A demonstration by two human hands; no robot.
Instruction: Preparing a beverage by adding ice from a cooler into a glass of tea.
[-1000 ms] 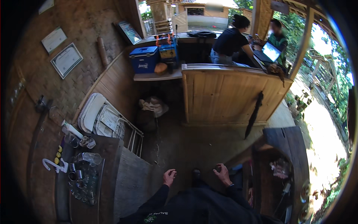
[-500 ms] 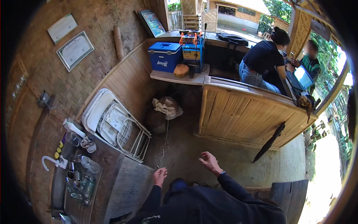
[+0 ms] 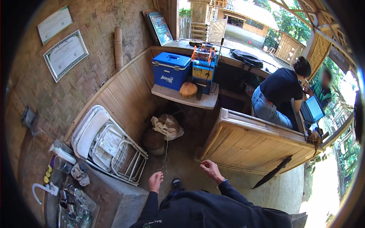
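My left hand [image 3: 156, 182] is closed, thumb and fingers pinched together at the end of a thin, pale, tangled string [image 3: 165, 161]. That string runs up to a cloth sack [image 3: 170, 127] slumped on the floor beneath the ledge. Off to the right, in front of the bamboo counter, my right hand [image 3: 212, 170] hangs in the air with its fingers curled in. What it holds, if anything, is too small to make out. Beside the sack sits a rounded brown object [image 3: 154, 142], partly in shadow.
Folded white chairs [image 3: 108, 144] lean on the left wall. A worktop [image 3: 102, 180] there carries glasses and a tap. Ahead, a ledge [image 3: 182, 99] bears a blue cooler [image 3: 171, 71] and a coconut [image 3: 188, 90]. A bamboo counter [image 3: 247, 142] stands right; two people are behind it.
My view has shifted forward, and a foot now shows below. Both hands appear slightly farther left in the picture, and the right fingers have curled in more.
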